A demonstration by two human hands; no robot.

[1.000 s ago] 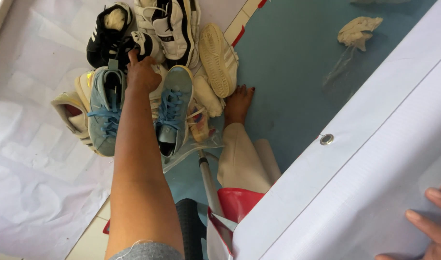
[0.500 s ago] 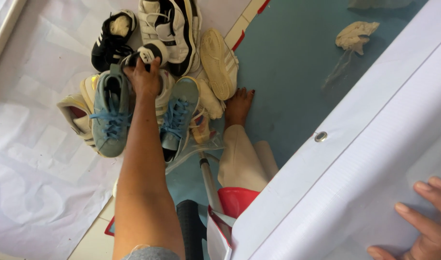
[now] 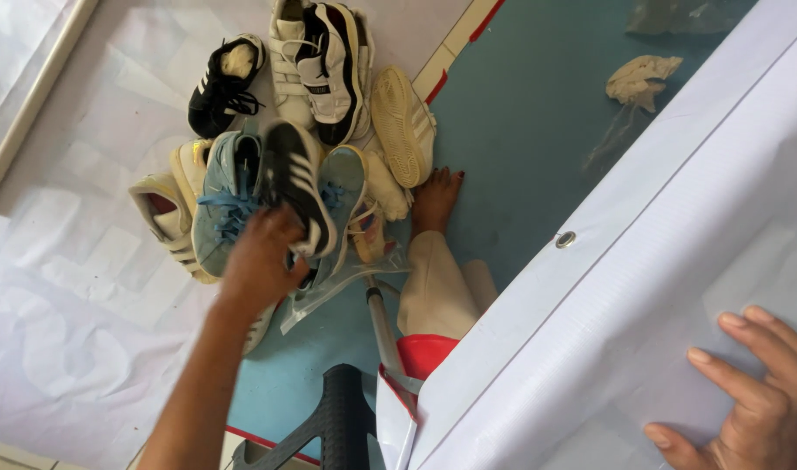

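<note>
My left hand (image 3: 261,261) grips a black sneaker with white stripes (image 3: 295,184) and holds it above a pile of shoes on the floor. Under it lie two light blue sneakers, one (image 3: 224,204) at the left and one (image 3: 346,178) at the right. My right hand (image 3: 748,396) rests flat with spread fingers on a white sheet (image 3: 642,287) at the lower right. My bare foot (image 3: 435,198) stands on the teal floor beside the pile.
Another black sneaker (image 3: 224,83), a black-and-white high sneaker (image 3: 329,65), a cream shoe sole-up (image 3: 403,126) and a white striped shoe (image 3: 168,226) lie in the pile. A crumpled cloth (image 3: 642,78) lies on the teal floor. A black chair part (image 3: 337,426) is below.
My left hand took hold of the black striped sneaker at the far side of the pile and drew it back toward me. My right hand slid further onto the white sheet.
</note>
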